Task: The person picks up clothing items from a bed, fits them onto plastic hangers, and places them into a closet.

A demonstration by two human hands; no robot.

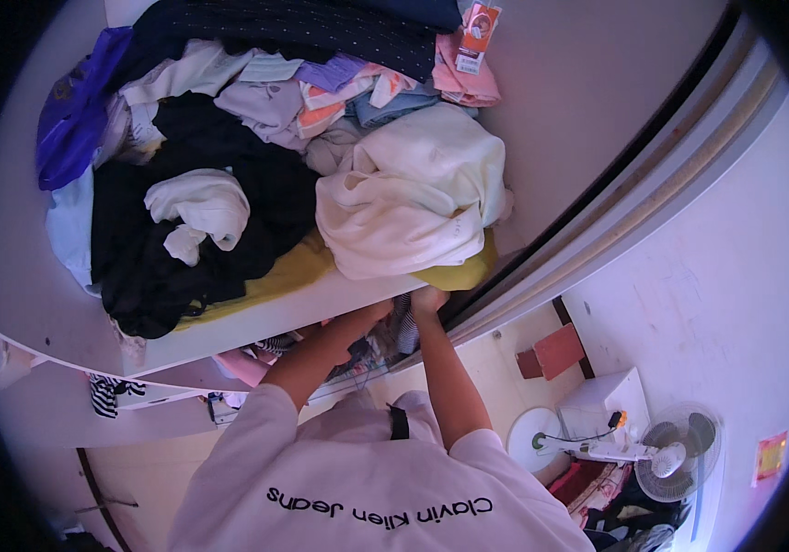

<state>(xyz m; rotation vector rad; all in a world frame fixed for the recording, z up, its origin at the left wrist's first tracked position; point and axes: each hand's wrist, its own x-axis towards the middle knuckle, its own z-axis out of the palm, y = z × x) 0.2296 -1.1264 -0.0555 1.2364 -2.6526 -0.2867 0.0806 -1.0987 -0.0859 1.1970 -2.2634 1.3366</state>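
Both my arms reach forward to the front edge of a white shelf [256, 317]. Between my hands is a grey-and-white striped garment [404, 324], partly under the shelf edge. My right hand [428, 299] is closed on its upper right side, close to the door track. My left hand [381, 309] lies against its left side, the fingers hidden by the shelf edge and the cloth. Just above them on the shelf sit a bulky cream garment [422, 198] and a yellow cloth [459, 273] beneath it.
Black clothing [201, 156] with a small white cloth [206, 207] on top fills the shelf's left. Folded clothes and a purple bag [81, 106] lie behind. A sliding-door track [597, 184] runs along the right. A white fan [675, 455] stands at the lower right, beside a white box [606, 405].
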